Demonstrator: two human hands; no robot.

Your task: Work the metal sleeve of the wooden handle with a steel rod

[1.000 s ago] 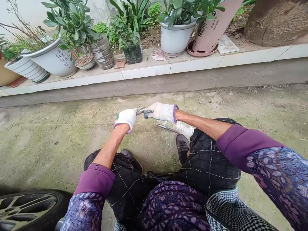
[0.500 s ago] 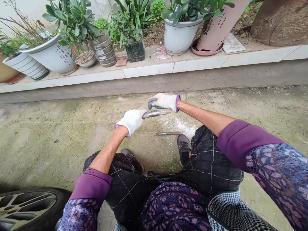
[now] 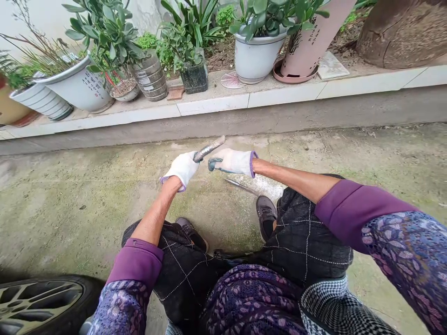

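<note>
My left hand (image 3: 183, 168), in a white glove with a purple cuff, is closed round one end of a greyish stick (image 3: 209, 148) with a shiny silver middle. The stick slants up and to the right, its far end free. Just right of it is my gloved right hand (image 3: 232, 162), its dark-coated fingers loosely bent; no object shows in them and the palm is hidden. Below the right hand, a thinner stick (image 3: 240, 186) with a silvery part shows against the ground near my right shoe (image 3: 266, 211). I cannot tell whether it rests on the ground.
A low ledge (image 3: 213, 103) with white tile edging runs across ahead, bearing several potted plants, a white pot (image 3: 258, 58) and a tall pink planter (image 3: 302, 51) among them. White powdery material (image 3: 270, 185) lies on the concrete. A car wheel (image 3: 42, 304) is at lower left.
The stick in my left hand has turned from nearly level to pointing up and right. My right hand has shifted left and down. The thinner stick below has gone from level to slanting.
</note>
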